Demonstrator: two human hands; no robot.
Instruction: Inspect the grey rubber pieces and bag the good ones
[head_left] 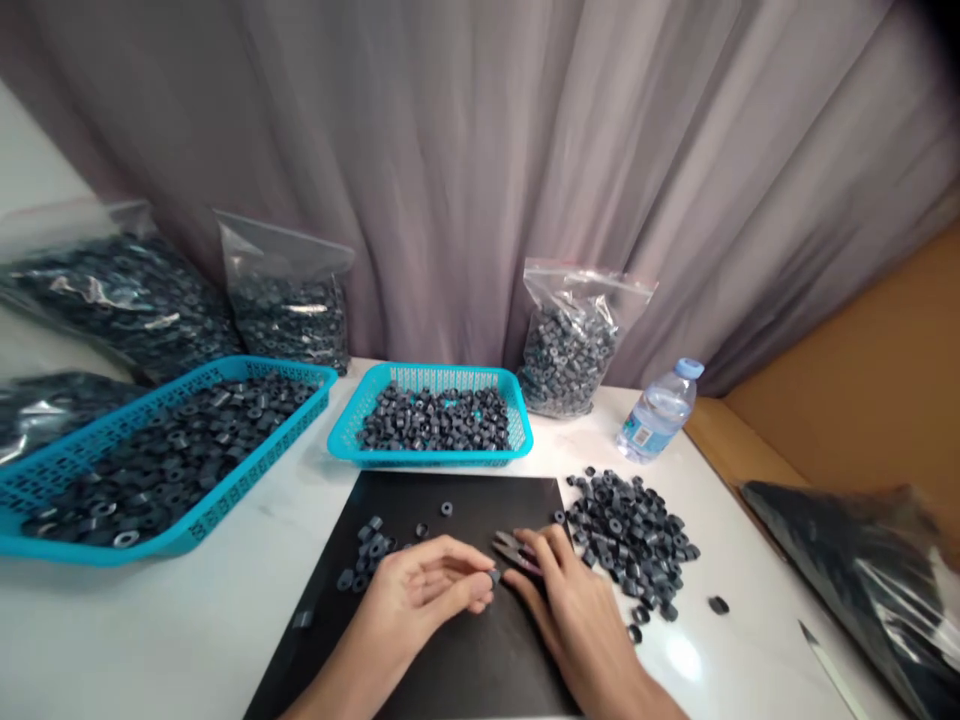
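Grey piece [494, 577] is pinched between left fingers [461, 595]; right fingers [546, 552] wrap round pliers [512, 548], blades slightly parted nearby. Misaimed squeeze could nick left fingertips.

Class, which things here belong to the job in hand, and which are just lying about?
Seemingly in the job:
small dark part, in the left hand
pliers-like tool, in the right hand
black mat beneath
loose pile of dark parts
left blue basket, middle blue basket

Seemingly lying about:
water bottle
slim pointed thing
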